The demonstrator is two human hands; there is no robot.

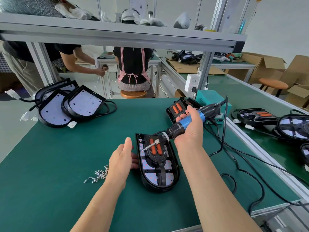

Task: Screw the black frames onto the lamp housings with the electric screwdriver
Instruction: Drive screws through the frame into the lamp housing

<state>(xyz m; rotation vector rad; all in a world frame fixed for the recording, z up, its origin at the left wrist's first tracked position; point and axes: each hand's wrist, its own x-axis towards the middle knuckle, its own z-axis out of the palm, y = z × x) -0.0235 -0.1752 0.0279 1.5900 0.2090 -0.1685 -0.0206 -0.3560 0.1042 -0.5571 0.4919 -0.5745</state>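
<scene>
A black lamp housing [173, 178] lies on the green table in front of me, with a black frame [158, 160] bearing two orange strips laid over its white LED board. My right hand [189, 129] grips the blue and black electric screwdriver [185, 123], tilted down to the left. Its bit tip [143, 149] touches the upper left part of the housing. My left hand [122, 159] rests against the housing's left edge, thumb up and fingers relaxed. A pile of several silver screws [98, 175] lies to the left of that hand.
Three housings without frames [70, 106] are stacked at the far left of the table. Another framed housing [177, 108] and a teal power box [209, 99] sit behind my right hand. Black cables [234, 156] trail right. More lamps [274, 121] lie on the conveyor. Two people work beyond.
</scene>
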